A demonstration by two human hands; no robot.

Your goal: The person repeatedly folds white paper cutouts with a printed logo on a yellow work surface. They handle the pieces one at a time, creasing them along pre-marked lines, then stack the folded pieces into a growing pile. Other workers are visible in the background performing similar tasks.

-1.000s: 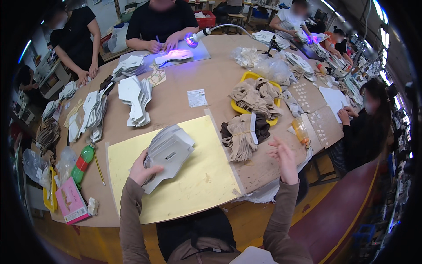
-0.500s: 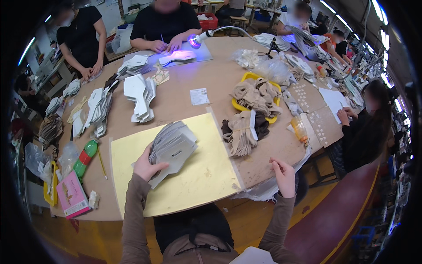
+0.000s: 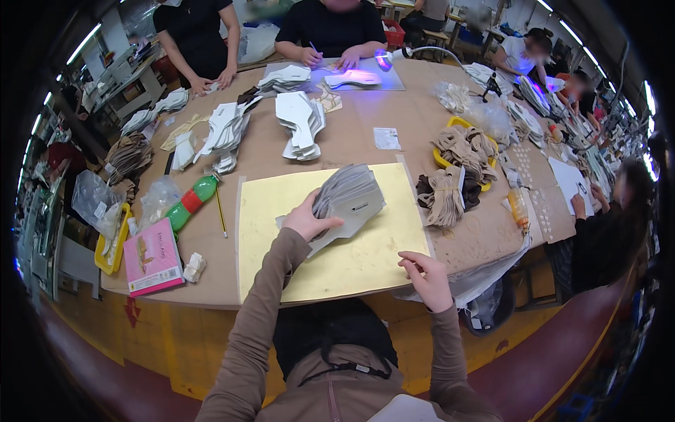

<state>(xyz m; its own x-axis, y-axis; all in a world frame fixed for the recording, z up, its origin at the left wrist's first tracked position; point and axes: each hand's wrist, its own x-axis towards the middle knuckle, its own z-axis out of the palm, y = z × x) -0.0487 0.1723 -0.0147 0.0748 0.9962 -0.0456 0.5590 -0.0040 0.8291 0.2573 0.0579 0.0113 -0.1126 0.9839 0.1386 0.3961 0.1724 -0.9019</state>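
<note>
My left hand (image 3: 309, 219) grips a fanned stack of pale grey, flat cut pieces (image 3: 360, 205) by its left side, thumb across the front. The stack leans up over a yellow sheet (image 3: 281, 281) taped on the table. A small dark slot or mark shows on the front piece. Beyond the sheet's lower right corner hovers my right hand (image 3: 427, 278), apart from the stack. Its fingers are curled in with the tips close together; whether anything small is between them cannot be made out. A white piece (image 3: 404, 409) lies at my lap.
Stacks of white cut pieces (image 3: 299, 126) stand farther back. At left lie a pink book (image 3: 151, 259), a green bottle (image 3: 193, 202) and a pencil (image 3: 222, 212). Bundled beige strips (image 3: 444, 197) lie by a yellow basket (image 3: 457, 122) at right. Co-workers sit around the table; a lamp (image 3: 394, 56) glows purple.
The whole view has shifted, so the table sits farther right and higher. My left hand still holds the stack. The right hand has come closer to the yellow sheet's corner.
</note>
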